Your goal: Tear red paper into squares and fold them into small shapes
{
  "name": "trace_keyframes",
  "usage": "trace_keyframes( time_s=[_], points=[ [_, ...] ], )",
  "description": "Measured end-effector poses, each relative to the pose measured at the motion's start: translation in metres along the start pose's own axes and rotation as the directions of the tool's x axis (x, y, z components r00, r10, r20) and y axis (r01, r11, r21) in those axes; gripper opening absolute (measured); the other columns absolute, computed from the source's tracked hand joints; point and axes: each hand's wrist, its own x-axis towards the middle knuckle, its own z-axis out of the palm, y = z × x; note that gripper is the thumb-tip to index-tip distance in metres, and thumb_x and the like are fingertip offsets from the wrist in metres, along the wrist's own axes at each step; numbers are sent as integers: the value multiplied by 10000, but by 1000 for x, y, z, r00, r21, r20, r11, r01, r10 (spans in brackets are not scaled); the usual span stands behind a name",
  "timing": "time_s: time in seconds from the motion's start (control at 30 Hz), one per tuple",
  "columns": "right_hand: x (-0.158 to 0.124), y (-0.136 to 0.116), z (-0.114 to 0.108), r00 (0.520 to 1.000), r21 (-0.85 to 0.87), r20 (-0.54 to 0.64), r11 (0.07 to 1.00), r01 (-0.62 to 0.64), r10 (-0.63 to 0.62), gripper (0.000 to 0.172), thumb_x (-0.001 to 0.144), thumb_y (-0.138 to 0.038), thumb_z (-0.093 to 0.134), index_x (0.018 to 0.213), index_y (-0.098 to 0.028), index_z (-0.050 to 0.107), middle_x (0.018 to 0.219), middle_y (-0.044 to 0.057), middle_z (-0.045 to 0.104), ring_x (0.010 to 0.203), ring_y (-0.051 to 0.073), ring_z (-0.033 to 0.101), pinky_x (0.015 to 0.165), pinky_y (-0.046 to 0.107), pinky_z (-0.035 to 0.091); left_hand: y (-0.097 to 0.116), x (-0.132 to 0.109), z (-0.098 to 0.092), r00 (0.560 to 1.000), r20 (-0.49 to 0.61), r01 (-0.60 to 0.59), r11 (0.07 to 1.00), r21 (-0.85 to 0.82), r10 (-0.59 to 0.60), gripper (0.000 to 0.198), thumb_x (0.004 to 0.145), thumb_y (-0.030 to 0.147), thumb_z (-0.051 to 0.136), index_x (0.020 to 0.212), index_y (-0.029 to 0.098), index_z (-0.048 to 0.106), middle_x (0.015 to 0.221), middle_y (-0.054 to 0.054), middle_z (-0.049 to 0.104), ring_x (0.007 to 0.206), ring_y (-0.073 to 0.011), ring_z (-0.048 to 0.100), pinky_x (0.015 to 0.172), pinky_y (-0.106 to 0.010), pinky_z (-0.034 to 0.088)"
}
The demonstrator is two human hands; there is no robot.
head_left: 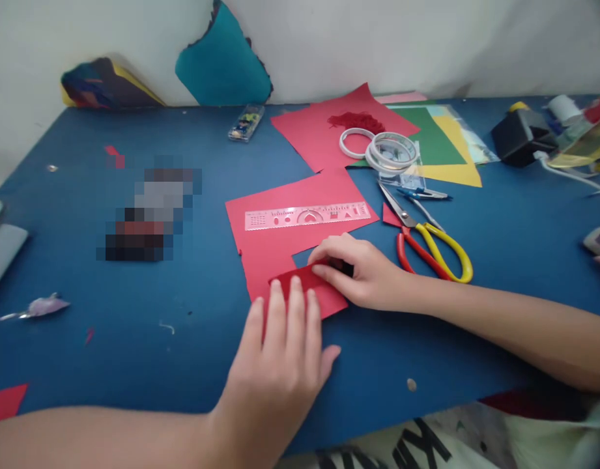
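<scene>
Pale wall and blue tabletop are shown behind and beneath two bare hands at work on paper. At the left edge, a pale flat object is cut off by the frame; a purple-tipped item is seen below it, and a red paper corner is glimpsed at lower left. Left of center, an object is obscured by pixelation. A teal patch is set against the wall at upper left of center, with a small clear case placed near its foot.

At bottom center, the left hand is laid flat, fingers outstretched, over red paper. A darker red piece is positioned at center, touched by the left fingertips and pinched at its right end between thumb and fingers of the right hand. Above it, a clear ruler is rested on the red paper. Red yarn and tape rolls are grouped at upper right of center, with red-and-yellow-handled scissors laid below. Green and yellow sheets are overlapped nearby; a black block-like object is stationed at upper right.
</scene>
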Motion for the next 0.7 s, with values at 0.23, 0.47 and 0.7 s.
trace_keyframes(
  time_s=[0.23,0.47,0.7],
  points=[
    [-9,-3,5,981,-141,-179,985,-103,77,127,838,-176,582,962,-163,563,748,7,602,702,138,559,702,292,442,4,-3,7,992,101,74,996,-39,-70,571,867,393,431,1171,-62,593,1205,-342,546,1062,-468,590,710,-508,557],
    [-14,-6,11,986,-413,-163,905,-102,37,328,869,-325,580,1152,-158,590,1238,132,575,1147,295,520,938,499,415,13,-6,6,994,42,96,994,53,-98,489,888,395,405,1076,39,682,1019,-249,687,907,-406,678,598,-441,547],
    [-15,-11,8,988,-263,-115,962,72,-105,145,884,-179,547,997,-197,636,981,45,699,941,185,626,882,390,466,11,-2,6,994,34,102,991,86,-106,517,884,398,379,985,16,712,999,-244,691,866,-385,692,581,-411,554]
  ],
)
